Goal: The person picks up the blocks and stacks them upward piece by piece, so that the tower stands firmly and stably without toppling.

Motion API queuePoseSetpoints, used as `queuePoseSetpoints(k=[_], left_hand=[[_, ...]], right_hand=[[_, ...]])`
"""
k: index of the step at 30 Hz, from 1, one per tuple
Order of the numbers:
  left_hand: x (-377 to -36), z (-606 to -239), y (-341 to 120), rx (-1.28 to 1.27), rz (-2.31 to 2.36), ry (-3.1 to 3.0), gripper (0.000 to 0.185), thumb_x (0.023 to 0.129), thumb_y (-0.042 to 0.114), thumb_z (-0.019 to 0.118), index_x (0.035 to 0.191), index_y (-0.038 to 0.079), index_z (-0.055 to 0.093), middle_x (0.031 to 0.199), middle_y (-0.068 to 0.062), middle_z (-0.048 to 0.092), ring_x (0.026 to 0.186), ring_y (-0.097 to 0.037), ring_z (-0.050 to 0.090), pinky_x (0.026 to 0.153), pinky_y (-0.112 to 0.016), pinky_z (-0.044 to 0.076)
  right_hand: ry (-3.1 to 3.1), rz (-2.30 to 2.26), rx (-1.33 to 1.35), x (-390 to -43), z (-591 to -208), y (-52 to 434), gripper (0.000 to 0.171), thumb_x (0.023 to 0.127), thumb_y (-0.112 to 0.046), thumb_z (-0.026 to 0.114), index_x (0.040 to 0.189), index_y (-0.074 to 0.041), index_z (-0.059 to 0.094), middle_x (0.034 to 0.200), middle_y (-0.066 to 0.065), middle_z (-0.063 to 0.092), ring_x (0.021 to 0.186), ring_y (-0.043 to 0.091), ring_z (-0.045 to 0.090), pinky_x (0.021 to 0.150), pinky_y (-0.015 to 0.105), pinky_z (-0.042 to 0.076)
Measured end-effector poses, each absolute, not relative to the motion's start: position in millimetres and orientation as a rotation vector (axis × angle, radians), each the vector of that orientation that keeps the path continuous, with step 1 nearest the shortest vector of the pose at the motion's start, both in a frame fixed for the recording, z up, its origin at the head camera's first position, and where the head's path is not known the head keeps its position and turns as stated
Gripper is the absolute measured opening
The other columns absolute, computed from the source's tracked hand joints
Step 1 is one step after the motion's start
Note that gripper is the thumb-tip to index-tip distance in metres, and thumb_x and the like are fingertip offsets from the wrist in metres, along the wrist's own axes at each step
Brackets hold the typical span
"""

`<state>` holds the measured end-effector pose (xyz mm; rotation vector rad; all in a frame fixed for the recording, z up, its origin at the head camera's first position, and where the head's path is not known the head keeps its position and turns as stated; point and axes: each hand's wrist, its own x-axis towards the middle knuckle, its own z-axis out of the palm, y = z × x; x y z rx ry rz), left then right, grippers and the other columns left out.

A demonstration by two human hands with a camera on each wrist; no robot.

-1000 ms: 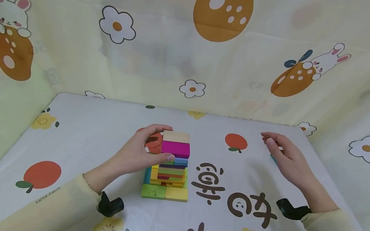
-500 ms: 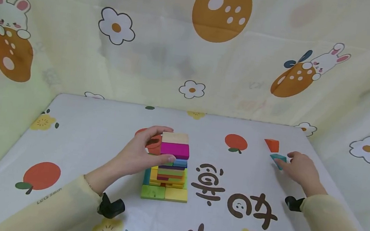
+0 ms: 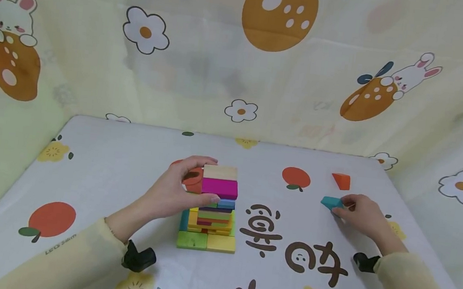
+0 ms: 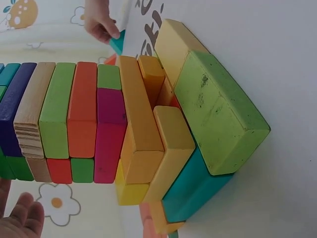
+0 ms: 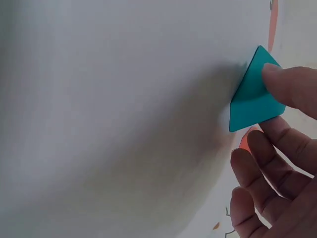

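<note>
The table (image 3: 98, 159) bears a block tower (image 3: 212, 208) whose top layers sit inside the curled fingers of the left hand (image 3: 173, 190). Well away from it, the right hand (image 3: 361, 214) pinches a teal triangle block (image 3: 331, 202) at its fingertips; an orange wedge (image 3: 341, 180) lies just beyond them.

The left hand (image 3: 173, 194) hides the block tower's (image 3: 210, 208) left side; its lowest layers are partly obscured.
</note>
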<state>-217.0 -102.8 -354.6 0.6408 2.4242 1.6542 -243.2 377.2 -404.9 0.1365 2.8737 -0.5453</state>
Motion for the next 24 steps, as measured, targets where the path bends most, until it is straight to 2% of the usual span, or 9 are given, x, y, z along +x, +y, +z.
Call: queuePoseSetpoints(k=[6, 10, 17, 24], left_hand=[[-217, -356, -104, 0.637, 1.643, 2.424, 0.062, 0.084, 0.024, 0.085, 0.140, 0.019, 0.058, 0.143, -0.003, 0.058, 0.135, -0.032, 0.052, 0.112, -0.060, 0.044], [-217, -356, -105, 0.643, 1.646, 2.421, 0.062, 0.084, 0.024, 0.085, 0.140, 0.018, 0.058, 0.143, -0.003, 0.058, 0.134, -0.032, 0.052, 0.112, -0.061, 0.044], [-218, -355, -104, 0.662, 1.655, 2.424, 0.061, 0.084, 0.023, 0.085, 0.139, 0.018, 0.060, 0.143, -0.003, 0.058, 0.133, -0.030, 0.053, 0.111, -0.058, 0.046], [-218, -355, -103, 0.703, 1.701, 2.389, 0.058, 0.083, 0.020, 0.085, 0.136, 0.015, 0.062, 0.143, -0.004, 0.058, 0.133, -0.029, 0.052, 0.113, -0.059, 0.044]], right_hand=[[2.898, -0.545, 0.105, -242, -405, 366, 0.059, 0.095, -0.031, 0.070, 0.129, 0.015, 0.057, 0.120, 0.033, 0.062, 0.102, 0.040, 0.058, 0.086, 0.052, 0.057], [2.964, -0.595, -0.018, -245, -388, 345, 0.052, 0.095, -0.030, 0.069, 0.124, 0.012, 0.061, 0.119, 0.031, 0.064, 0.105, 0.041, 0.059, 0.086, 0.052, 0.057], [3.040, -0.785, -0.375, -248, -321, 265, 0.039, 0.096, -0.026, 0.070, 0.120, 0.004, 0.064, 0.118, 0.022, 0.067, 0.111, 0.036, 0.059, 0.093, 0.053, 0.049], [2.942, -0.854, -0.788, -248, -278, 184, 0.026, 0.091, -0.016, 0.073, 0.114, -0.005, 0.068, 0.110, 0.007, 0.069, 0.107, 0.024, 0.059, 0.092, 0.045, 0.048]])
